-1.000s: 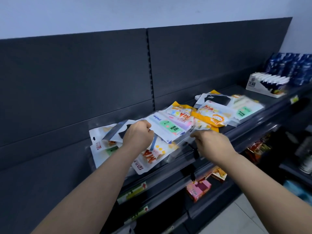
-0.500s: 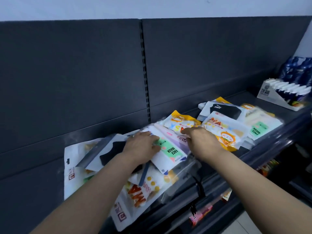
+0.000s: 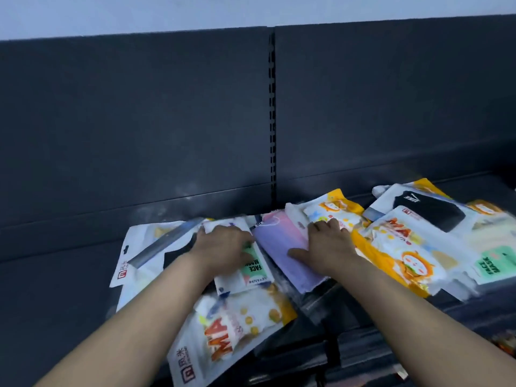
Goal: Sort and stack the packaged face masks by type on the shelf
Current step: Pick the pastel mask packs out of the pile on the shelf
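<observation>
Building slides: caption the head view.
Left hand holds a green-label face mask pack; right hand presses a purple mask pack on the shelf.

Brightness: dim and cool, with a bluish cast throughout; the pale wall point(image 3: 167, 12) strip along the top of the frame is brightest.
Light source: out of view; soft, even light from above on the dark back panel point(image 3: 139, 121).
Shadows: weak and soft-edged, deepest beneath the packets at lower centre.
Glare: mild sheen on the plastic of the orange mask packet point(image 3: 396, 255), no hard highlights.
Blur: motion smear on the green-label packet point(image 3: 491, 263) at the right edge and around the left hand point(image 3: 223, 247); print on the FACE MASK packet point(image 3: 251, 272) under it is legible.
Distortion: the panel's top edge bows; the forearms point(image 3: 125, 317) stretch toward the lower corners.
Murk: the lower right corner is dark, its detail lost.
</observation>
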Tool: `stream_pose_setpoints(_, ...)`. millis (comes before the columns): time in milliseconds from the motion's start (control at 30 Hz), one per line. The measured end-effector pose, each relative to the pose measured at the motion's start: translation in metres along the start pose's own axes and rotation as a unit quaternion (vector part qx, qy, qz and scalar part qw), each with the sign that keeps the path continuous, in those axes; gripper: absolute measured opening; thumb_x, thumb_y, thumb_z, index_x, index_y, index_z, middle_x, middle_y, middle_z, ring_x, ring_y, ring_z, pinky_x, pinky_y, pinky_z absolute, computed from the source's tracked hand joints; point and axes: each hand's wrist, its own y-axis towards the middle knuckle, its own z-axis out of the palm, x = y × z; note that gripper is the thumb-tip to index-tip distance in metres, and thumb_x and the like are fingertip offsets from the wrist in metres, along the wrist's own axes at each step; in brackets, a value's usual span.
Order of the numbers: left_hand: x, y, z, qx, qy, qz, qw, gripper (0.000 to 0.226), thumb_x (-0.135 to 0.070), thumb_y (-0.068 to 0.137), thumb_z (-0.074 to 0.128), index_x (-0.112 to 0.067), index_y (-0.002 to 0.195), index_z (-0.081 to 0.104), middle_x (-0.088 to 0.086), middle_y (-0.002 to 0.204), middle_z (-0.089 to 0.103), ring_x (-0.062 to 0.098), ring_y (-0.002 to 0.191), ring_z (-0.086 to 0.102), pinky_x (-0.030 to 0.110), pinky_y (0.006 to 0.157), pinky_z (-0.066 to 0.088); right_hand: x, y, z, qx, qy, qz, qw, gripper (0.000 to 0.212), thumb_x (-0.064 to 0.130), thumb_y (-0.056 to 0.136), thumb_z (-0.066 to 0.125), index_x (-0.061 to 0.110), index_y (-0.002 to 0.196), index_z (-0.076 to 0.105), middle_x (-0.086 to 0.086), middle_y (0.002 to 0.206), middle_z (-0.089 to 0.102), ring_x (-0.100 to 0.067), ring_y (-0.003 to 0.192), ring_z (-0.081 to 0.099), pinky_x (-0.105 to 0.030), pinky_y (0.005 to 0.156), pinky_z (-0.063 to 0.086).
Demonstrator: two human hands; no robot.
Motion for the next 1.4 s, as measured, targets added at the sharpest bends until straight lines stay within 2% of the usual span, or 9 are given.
stream_pose_setpoints(167, -0.006, -0.012, 0.0, -0.014, 0.04, -0.071, 0.997, 0.055, -0.011, 0.089, 0.043, -0.043, 0.134, 0.047, -0.005, 0.142, 0.045, 0.021, 0.137, 0.033, 0.056, 0.115, 0.015, -0.01, 0.005, 0.0, -0.013, 0.031, -0.064, 0.997, 0.077, 0.062, 0.086, 0.047, 0.021, 0.147, 0.023, -0.005, 0.154, 0.025, -0.03, 0.137, 0.026, -0.043, 0.107, 0.028)
stream_pose_setpoints(333, -0.042, -0.003, 0.005, -0.103, -0.019, -0.065, 0.992, 0.036, -0.017, 0.091, 0.045, -0.03, 0.121, 0.06, 0.0, 0.129, 0.059, 0.025, 0.122, 0.046, 0.035, 0.094, 0.042, -0.038, 0.006, -0.002, 0.009, 0.048, -0.061, 0.997, 0.043, 0.048, 0.099, 0.026, 0.025, 0.13, 0.045, -0.006, 0.132, 0.049, -0.029, 0.12, 0.049, -0.039, 0.091, 0.04)
stream_pose_setpoints(500, -0.069, 0.002, 0.01, -0.1, -0.195, -0.159, 0.963, 0.028, -0.017, 0.09, 0.047, -0.007, 0.112, 0.061, 0.012, 0.121, 0.063, 0.032, 0.111, 0.058, 0.029, 0.082, 0.046, -0.055, -0.003, -0.002, -0.082, 0.075, -0.1, 0.989, 0.04, 0.021, 0.093, 0.042, 0.025, 0.132, 0.049, -0.002, 0.133, 0.053, -0.028, 0.118, 0.051, -0.034, 0.086, 0.044)
stream_pose_setpoints(667, -0.1, 0.017, 0.017, -0.069, -0.436, -0.202, 0.874, 0.011, -0.005, 0.084, 0.049, 0.002, 0.09, 0.055, 0.021, 0.08, 0.06, 0.033, 0.073, 0.06, 0.033, 0.062, 0.044, -0.07, -0.009, 0.007, -0.06, -0.014, -0.118, 0.991, 0.031, 0.034, 0.094, 0.037, 0.03, 0.113, 0.061, 0.003, 0.118, 0.058, -0.028, 0.113, 0.045, -0.037, 0.084, 0.038)
stream_pose_setpoints(833, -0.119, 0.014, 0.015, -0.111, -0.524, -0.249, 0.807, 0.016, -0.007, 0.079, 0.063, 0.0, 0.088, 0.052, 0.015, 0.059, 0.058, 0.023, 0.047, 0.054, 0.023, 0.046, 0.042, -0.079, -0.008, 0.004, -0.044, 0.003, -0.118, 0.992, 0.032, 0.038, 0.095, 0.034, 0.03, 0.111, 0.061, -0.002, 0.118, 0.059, -0.028, 0.116, 0.045, -0.041, 0.093, 0.036)
stream_pose_setpoints(1033, -0.064, 0.001, -0.013, -0.249, -0.476, -0.29, 0.792, 0.026, -0.01, 0.076, 0.062, -0.006, 0.096, 0.046, 0.02, 0.088, 0.063, 0.031, 0.069, 0.063, 0.037, 0.054, 0.054, -0.069, -0.011, -0.002, -0.001, 0.042, -0.12, 0.992, 0.049, 0.025, 0.092, 0.044, 0.024, 0.141, 0.037, -0.006, 0.131, 0.057, -0.027, 0.116, 0.054, -0.034, 0.088, 0.044)
stream_pose_setpoints(1133, -0.032, -0.005, -0.021, -0.248, -0.451, -0.294, 0.806, 0.026, -0.013, 0.069, 0.052, -0.007, 0.094, 0.052, 0.022, 0.096, 0.064, 0.038, 0.083, 0.067, 0.052, 0.068, 0.059, -0.064, -0.011, 0.005, 0.005, -0.033, -0.097, 0.995, 0.036, 0.026, 0.094, 0.044, 0.019, 0.129, 0.046, -0.007, 0.127, 0.059, -0.026, 0.114, 0.057, -0.032, 0.084, 0.045)
stream_pose_setpoints(1267, -0.032, -0.011, -0.021, -0.23, -0.442, -0.259, 0.828, 0.033, -0.012, 0.068, 0.049, -0.008, 0.1, 0.056, 0.02, 0.093, 0.066, 0.038, 0.08, 0.068, 0.052, 0.067, 0.059, -0.075, -0.01, -0.004, 0.029, -0.078, -0.041, 0.996, 0.033, 0.021, 0.094, 0.044, 0.015, 0.126, 0.051, -0.006, 0.129, 0.057, -0.023, 0.119, 0.055, -0.033, 0.092, 0.044)
stream_pose_setpoints(1400, -0.037, -0.014, -0.022, -0.215, -0.465, -0.245, 0.823, 0.057, -0.018, 0.063, 0.053, -0.011, 0.12, 0.05, 0.018, 0.099, 0.064, 0.038, 0.087, 0.067, 0.048, 0.072, 0.056, -0.059, 0.006, -0.002, -0.051, 0.033, -0.029, 0.998, 0.028, 0.018, 0.089, 0.049, 0.012, 0.117, 0.052, -0.01, 0.121, 0.06, -0.028, 0.115, 0.056, -0.034, 0.087, 0.047)
